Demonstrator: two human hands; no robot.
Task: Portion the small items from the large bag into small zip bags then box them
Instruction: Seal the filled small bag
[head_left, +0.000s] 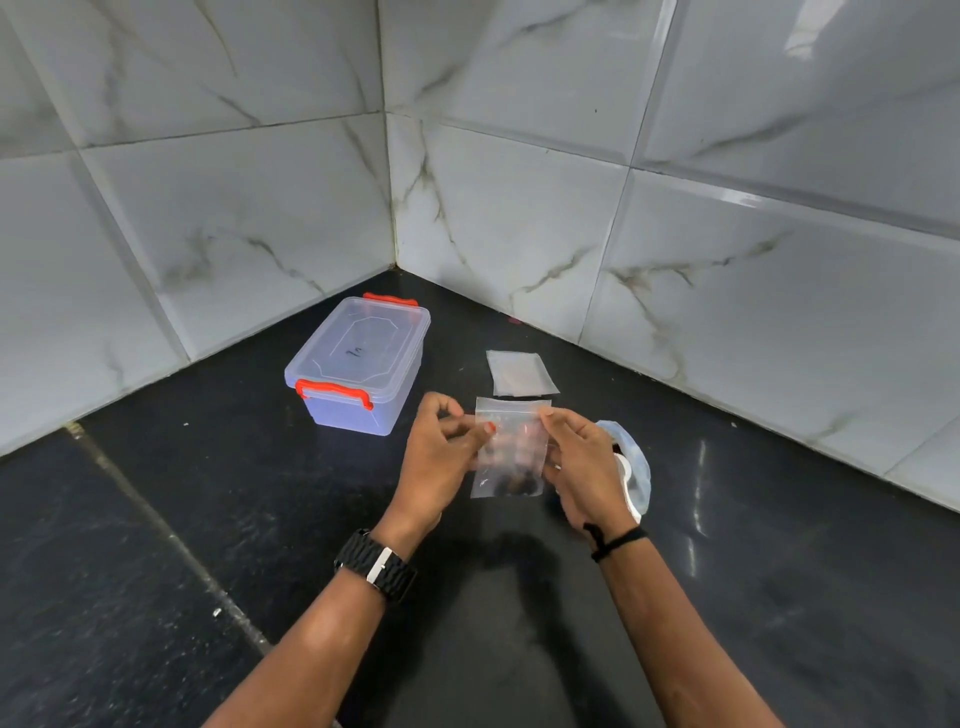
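A small clear zip bag (511, 449) with a few dark small items at its bottom is held upright above the black counter. My left hand (441, 457) pinches its top left edge. My right hand (582, 467) pinches its top right edge. Behind it, flat on the counter, lies a stack of empty small zip bags (521, 373). The large bag (636, 467) lies just right of my right hand, partly hidden by it. A clear plastic box (358, 364) with red latches stands to the left, its lid on.
The black stone counter (208, 519) sits in a corner of white marble-tiled walls (519, 208). A seam in the counter runs diagonally at the left. Small white specks lie on the counter.
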